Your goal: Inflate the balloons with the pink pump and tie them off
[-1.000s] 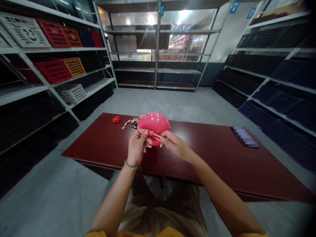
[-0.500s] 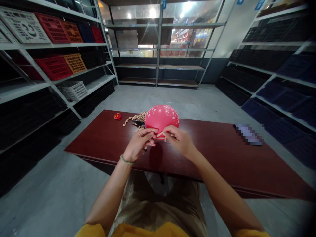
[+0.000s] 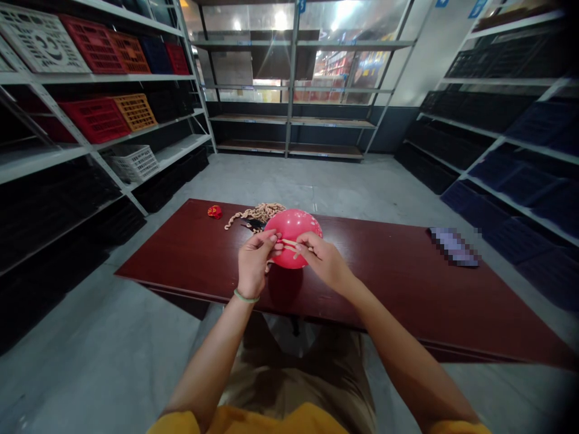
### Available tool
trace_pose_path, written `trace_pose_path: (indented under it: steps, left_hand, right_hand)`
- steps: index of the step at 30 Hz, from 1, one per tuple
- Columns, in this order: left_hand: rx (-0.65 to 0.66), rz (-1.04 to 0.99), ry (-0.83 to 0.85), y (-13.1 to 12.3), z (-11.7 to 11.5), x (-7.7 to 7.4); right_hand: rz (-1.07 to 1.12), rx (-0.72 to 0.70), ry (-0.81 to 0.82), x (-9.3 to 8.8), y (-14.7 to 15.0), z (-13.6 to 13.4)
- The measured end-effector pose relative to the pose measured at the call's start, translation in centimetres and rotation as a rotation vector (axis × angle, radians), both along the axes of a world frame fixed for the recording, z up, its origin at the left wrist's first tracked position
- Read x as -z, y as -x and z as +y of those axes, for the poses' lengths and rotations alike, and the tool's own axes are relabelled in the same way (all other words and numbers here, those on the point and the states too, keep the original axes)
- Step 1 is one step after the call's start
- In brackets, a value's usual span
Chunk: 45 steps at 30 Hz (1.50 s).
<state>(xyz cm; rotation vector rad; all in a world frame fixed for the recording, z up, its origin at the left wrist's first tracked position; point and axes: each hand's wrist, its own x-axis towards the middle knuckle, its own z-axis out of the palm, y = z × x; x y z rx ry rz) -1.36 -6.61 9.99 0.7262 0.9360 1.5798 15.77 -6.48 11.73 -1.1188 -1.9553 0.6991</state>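
A round pink-red balloon (image 3: 296, 223) with a pale print hangs over the dark red table (image 3: 384, 259), behind my fingers. My left hand (image 3: 257, 256) pinches at the balloon's neck, which its fingers mostly hide. In my right hand (image 3: 319, 256) is a thin pale strip (image 3: 288, 243), gripped between thumb and fingers and stretching toward the left fingertips. Both hands are close together in front of the balloon. Behind them on the table lies a heap of beige twisted cord (image 3: 262, 212), beside a small black item (image 3: 254, 225).
A small red object (image 3: 214, 211) sits near the table's back left corner. Toward the right lies a blurred purple-grey item (image 3: 455, 246). Shelves with crates (image 3: 97, 119) stand at the left, more at the right, and a rack (image 3: 292, 120) stands behind.
The balloon has tilted and come lower, its printed top now turned to the right and away. My left hand has moved slightly right and up, uncovering more of the cord heap behind the balloon.
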Motion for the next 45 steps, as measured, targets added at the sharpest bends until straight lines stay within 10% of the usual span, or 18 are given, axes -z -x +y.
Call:
trace_pose_path:
  steps: [13, 26, 31, 45]
  left_hand:
    - [0.542, 0.327, -0.093, 1.7, -0.5, -1.5]
    - [0.472, -0.015, 0.05, 1.4, -1.6, -0.6]
    - [0.439, 0.054, 0.149, 1.6, -1.6, -1.2]
    - [0.624, 0.27, 0.154, 2.5, -1.9, -1.6]
  right_hand:
    - [0.003, -0.254, -0.023, -2.1, -0.3, 0.9]
    - [0.266, -0.087, 0.204, -0.7, 0.4, 1.7]
    - [0.572, -0.24, 0.322, -1.5, 0.2, 1.7]
    - [-0.421, -0.48, -0.344, -4.9, 2.6, 4.9]
